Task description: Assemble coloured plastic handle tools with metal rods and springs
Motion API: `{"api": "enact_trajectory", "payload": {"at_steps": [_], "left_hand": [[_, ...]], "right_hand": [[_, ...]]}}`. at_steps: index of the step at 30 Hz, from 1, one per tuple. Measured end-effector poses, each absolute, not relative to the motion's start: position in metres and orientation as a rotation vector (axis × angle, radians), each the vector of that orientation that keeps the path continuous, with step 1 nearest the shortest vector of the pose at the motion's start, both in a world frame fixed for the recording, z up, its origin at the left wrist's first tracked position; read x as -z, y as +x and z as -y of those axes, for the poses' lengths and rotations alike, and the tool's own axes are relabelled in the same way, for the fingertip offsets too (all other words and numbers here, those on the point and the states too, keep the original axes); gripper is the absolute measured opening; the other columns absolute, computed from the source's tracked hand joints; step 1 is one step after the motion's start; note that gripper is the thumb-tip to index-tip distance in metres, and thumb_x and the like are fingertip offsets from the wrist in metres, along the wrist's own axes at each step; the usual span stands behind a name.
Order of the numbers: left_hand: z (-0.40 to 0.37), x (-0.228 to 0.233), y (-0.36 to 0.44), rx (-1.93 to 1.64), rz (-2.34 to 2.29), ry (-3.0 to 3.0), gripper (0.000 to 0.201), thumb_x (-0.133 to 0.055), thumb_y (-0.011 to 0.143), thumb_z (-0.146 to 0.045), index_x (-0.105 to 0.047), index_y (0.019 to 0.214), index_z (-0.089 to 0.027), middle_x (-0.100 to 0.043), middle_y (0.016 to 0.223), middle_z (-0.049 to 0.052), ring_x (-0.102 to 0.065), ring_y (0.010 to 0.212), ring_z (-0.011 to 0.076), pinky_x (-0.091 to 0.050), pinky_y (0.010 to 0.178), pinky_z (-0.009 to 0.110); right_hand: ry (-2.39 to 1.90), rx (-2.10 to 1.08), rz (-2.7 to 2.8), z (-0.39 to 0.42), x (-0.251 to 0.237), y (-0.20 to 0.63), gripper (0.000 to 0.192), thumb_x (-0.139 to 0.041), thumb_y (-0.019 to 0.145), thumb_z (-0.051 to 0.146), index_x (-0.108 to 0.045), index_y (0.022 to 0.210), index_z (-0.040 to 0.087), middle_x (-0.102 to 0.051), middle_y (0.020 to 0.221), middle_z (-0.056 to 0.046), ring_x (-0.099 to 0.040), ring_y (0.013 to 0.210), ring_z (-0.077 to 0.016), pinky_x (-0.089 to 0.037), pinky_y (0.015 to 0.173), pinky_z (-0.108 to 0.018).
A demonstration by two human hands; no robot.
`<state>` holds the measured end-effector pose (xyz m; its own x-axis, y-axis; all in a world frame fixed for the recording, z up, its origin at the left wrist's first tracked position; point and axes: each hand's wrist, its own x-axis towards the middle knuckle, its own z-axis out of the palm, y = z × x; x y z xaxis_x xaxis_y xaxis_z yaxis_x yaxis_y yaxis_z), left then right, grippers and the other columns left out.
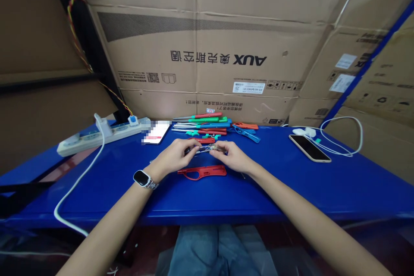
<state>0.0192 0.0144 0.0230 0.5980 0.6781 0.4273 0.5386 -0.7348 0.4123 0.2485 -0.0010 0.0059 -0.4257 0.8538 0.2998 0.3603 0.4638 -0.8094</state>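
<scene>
My left hand [176,154], with a watch [142,178] on its wrist, is closed in a pinch just above the blue table. Opposite it, my right hand [236,157] pinches as well. Between the fingertips run thin pale wires and slender metal-looking parts [205,149]; their exact kind is too small to make out. Right below the hands lies a red lighter casing half [211,171] with a trigger-shaped loop. Another red casing piece [207,140] shows just behind the fingers. Farther back is a pile of long-necked lighters [207,125] in red, green and blue.
Blue and orange casing pieces [246,131] lie right of the pile. At left are a power strip [103,136] with a white cable and a white card-like object [158,133]. A phone [309,148] and coiled charging cable [354,153] lie at right. Cardboard [207,82] walls the back.
</scene>
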Motion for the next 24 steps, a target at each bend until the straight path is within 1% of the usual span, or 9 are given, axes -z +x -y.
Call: {"api": "enact_trajectory", "payload": {"at_steps": [2,4,6,7,9,15,19,21,24], "left_hand": [[-0.01,-0.023,0.017,-0.862,-1.003,2.619,0.023,-0.049,0.098,-0.03,-0.066,0.106,-0.017,-0.062,0.07,-0.001,-0.052,0.058,0.0128,-0.04,0.057,0.025],[-0.005,-0.024,0.016,-0.963,-0.954,2.706,0.024,-0.055,0.094,-0.03,-0.062,0.113,-0.017,-0.065,0.09,0.004,-0.06,0.079,0.0174,-0.047,0.07,0.029],[0.0,-0.024,0.016,-1.051,-0.851,2.833,0.023,-0.059,0.092,-0.031,-0.06,0.11,-0.016,-0.062,0.106,0.009,-0.058,0.097,0.0217,-0.049,0.084,0.034],[0.002,-0.024,0.016,-1.062,-0.8,2.906,0.02,-0.059,0.093,-0.032,-0.06,0.106,-0.016,-0.062,0.106,0.01,-0.057,0.098,0.0224,-0.049,0.086,0.036],[0.007,-0.022,0.017,-1.025,-0.731,3.054,0.016,-0.055,0.096,-0.03,-0.06,0.1,-0.016,-0.063,0.099,0.008,-0.057,0.093,0.0217,-0.049,0.083,0.036],[0.017,-0.011,0.017,-0.937,-0.755,3.289,0.02,-0.043,0.102,-0.023,-0.061,0.103,-0.015,-0.066,0.095,0.007,-0.06,0.086,0.0198,-0.049,0.079,0.034],[0.019,-0.004,0.012,-0.957,-0.728,3.192,0.018,-0.045,0.102,-0.021,-0.061,0.109,-0.015,-0.067,0.095,0.007,-0.062,0.088,0.02,-0.05,0.08,0.035],[0.02,-0.001,0.008,-0.952,-0.682,3.051,0.017,-0.047,0.101,-0.02,-0.061,0.11,-0.016,-0.067,0.097,0.007,-0.061,0.091,0.0188,-0.05,0.081,0.032],[0.021,0.002,0.004,-0.872,-0.649,2.898,0.017,-0.047,0.101,-0.019,-0.064,0.103,-0.018,-0.066,0.097,0.006,-0.061,0.091,0.0169,-0.05,0.08,0.029]], "right_hand": [[-0.998,-0.917,1.996,0.003,-0.004,0.246,0.034,-0.057,0.088,0.048,-0.054,0.075,0.017,-0.042,0.065,0.004,-0.036,0.061,-0.011,-0.03,0.059,-0.026],[-0.995,-0.935,2.0,0.004,-0.003,0.244,0.036,-0.057,0.088,0.05,-0.053,0.074,0.018,-0.042,0.065,0.005,-0.036,0.061,-0.011,-0.03,0.059,-0.026],[-0.994,-0.929,1.996,0.004,-0.001,0.242,0.037,-0.057,0.089,0.051,-0.052,0.073,0.018,-0.041,0.066,0.005,-0.036,0.062,-0.011,-0.03,0.059,-0.026],[-0.993,-0.92,1.993,0.004,0.0,0.241,0.038,-0.056,0.089,0.051,-0.052,0.072,0.018,-0.041,0.066,0.004,-0.037,0.063,-0.011,-0.03,0.06,-0.026],[-0.988,-0.921,1.997,0.005,0.001,0.24,0.038,-0.056,0.089,0.052,-0.052,0.072,0.017,-0.041,0.067,0.004,-0.037,0.064,-0.0111,-0.031,0.06,-0.026],[-0.963,-1.028,2.058,0.009,0.001,0.236,0.039,-0.055,0.089,0.052,-0.051,0.072,0.017,-0.038,0.065,0.005,-0.034,0.061,-0.0104,-0.03,0.058,-0.026],[-0.974,-1.019,2.109,0.013,0.001,0.236,0.036,-0.054,0.091,0.048,-0.053,0.074,0.017,-0.041,0.066,0.004,-0.037,0.062,-0.0109,-0.031,0.06,-0.026],[-0.988,-0.986,2.144,0.014,0.0,0.237,0.033,-0.054,0.092,0.046,-0.054,0.075,0.017,-0.042,0.066,0.004,-0.038,0.062,-0.011,-0.032,0.06,-0.026],[-1.041,-0.893,2.191,0.015,-0.003,0.238,0.027,-0.052,0.094,0.041,-0.058,0.082,0.018,-0.046,0.066,0.005,-0.04,0.061,-0.0115,-0.033,0.062,-0.026]]}}
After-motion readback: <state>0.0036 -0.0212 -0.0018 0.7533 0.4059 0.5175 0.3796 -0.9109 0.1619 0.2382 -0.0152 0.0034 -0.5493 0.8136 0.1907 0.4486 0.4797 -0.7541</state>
